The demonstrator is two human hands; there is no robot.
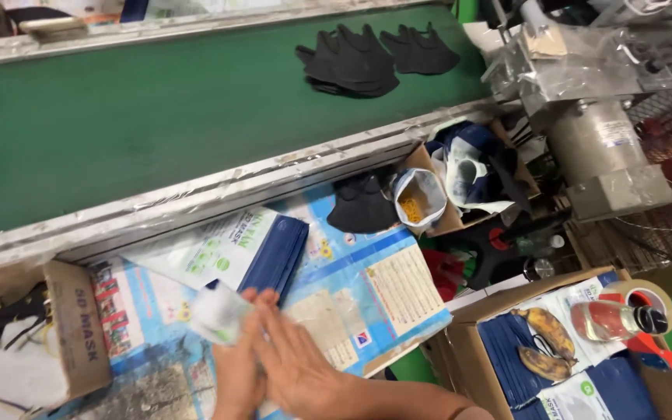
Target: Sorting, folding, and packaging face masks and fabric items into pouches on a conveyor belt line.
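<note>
Both hands (274, 358) grasping a white pouch (219, 313); banana peels (546, 342) in cardboard box (468, 342).

Bright, even overhead light with soft, short shadows. Glare sits on the clear plastic wrap (585, 58) at upper right. Both hands are smeared by motion blur; the frame tilts and its edges look slightly soft.
</note>
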